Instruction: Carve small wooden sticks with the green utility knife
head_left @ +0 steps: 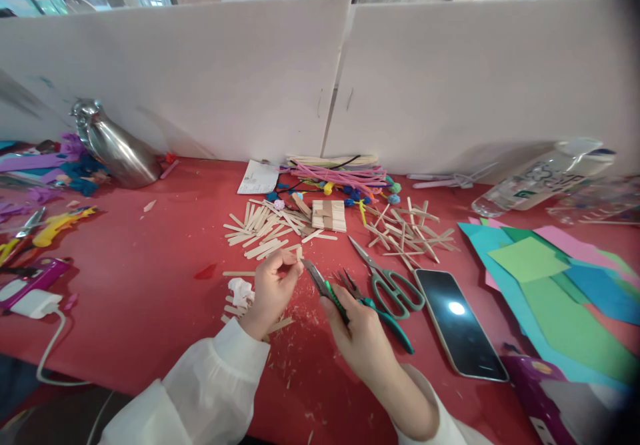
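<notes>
Between the thumb and fingers of my left hand [277, 285] is a short piece of wooden craft stick [299, 253], its end showing above the fingertips. My right hand [363, 331] grips a green and black utility knife [332, 293], and its blade [314, 275] reaches up to the stick's end. Wood shavings [305, 321] lie scattered on the red table below. Just beyond the knife rest teal-handled pliers [395, 328] and grey-green scissors [390, 281]. Loose craft sticks [263, 228] and a banded bundle of sticks [329, 216] lie ahead of my hands.
A phone [460, 321] and coloured paper [565, 285] lie on the right, with a water bottle [540, 178] behind. Pipe cleaners [340, 175] lie by the white partition [200, 78]. A steel jug [120, 145] stands at the left. Crumpled tissue [241, 292] sits by my left wrist.
</notes>
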`<state>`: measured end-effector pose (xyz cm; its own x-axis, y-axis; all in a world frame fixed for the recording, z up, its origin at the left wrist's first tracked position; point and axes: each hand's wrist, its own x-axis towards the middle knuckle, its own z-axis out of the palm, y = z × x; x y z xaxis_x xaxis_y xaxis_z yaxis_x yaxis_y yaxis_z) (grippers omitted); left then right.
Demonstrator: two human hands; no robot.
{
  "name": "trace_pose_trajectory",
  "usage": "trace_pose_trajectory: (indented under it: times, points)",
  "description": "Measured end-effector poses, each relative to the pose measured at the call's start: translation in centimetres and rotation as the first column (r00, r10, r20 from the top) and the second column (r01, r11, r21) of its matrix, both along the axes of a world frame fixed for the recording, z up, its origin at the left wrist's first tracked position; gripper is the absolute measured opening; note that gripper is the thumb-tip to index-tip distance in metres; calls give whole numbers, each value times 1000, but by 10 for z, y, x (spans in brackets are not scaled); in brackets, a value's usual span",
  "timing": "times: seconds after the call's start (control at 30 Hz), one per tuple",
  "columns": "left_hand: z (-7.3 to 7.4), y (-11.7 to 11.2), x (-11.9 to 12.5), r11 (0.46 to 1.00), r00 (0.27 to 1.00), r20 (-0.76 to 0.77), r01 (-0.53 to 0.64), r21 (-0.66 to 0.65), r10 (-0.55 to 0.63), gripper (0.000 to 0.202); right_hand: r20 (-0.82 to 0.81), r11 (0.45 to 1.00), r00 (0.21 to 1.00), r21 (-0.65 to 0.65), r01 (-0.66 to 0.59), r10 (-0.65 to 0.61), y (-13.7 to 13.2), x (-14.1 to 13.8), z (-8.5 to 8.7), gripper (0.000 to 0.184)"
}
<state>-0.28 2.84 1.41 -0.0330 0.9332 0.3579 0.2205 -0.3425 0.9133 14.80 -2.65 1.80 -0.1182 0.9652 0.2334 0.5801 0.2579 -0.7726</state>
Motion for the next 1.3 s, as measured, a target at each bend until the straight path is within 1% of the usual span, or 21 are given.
trace_pose_trajectory:
  times: [0.2, 0.3, 0.4, 0.5, 0.57, 0.67, 0.8, 0.87, 0.93, 1.1, 1.3]
  points:
    - [1, -1, -2, 991, 996, -83, -1, 132, 12, 19, -150, 985, 989, -170, -41, 16, -3, -4, 1, 22]
    - [0, -1, -2, 984, 992, -120, -11, 178, 33, 18, -244, 958, 970, -275, -77, 7, -4, -6, 2, 26]
    - [0, -1, -2, 977, 987, -150, -30, 211, 63, 17, -333, 920, 943, -369, -130, 0, -5, -8, 2, 30]
    - [-1, -1, -1, 970, 983, -162, -50, 237, 90, 15, -396, 891, 918, -421, -169, -12, -6, -10, 4, 33]
    - [-1, 0, -1, 973, 984, -151, -57, 222, 92, 15, -416, 885, 909, -430, -179, -19, -6, -11, 5, 34]
    - [-3, 2, 2, 989, 993, -95, -57, 133, 70, 16, -411, 898, 911, -409, -161, -23, -5, -11, 5, 34]
    - [-6, 4, 3, 998, 998, 52, -37, 52, 35, 14, -336, 947, 940, -316, -58, -54, -3, -7, 3, 30]
    - [-7, 5, 2, 1000, 996, 93, -19, 19, 18, 13, -293, 963, 954, -268, -25, -57, -3, -6, 2, 27]
    - [-8, 5, 1, 1000, 995, 95, -11, 5, 11, 13, -256, 974, 966, -228, -16, -44, -2, -5, 0, 25]
    - [-6, 4, 3, 998, 996, 84, -33, 45, 30, 12, -167, 989, 986, -145, -7, -18, -2, -4, -2, 22]
    - [-3, 2, 4, 998, 998, 55, -28, 51, 25, 13, -76, 999, 997, -47, 0, -3, -2, -4, -1, 22]
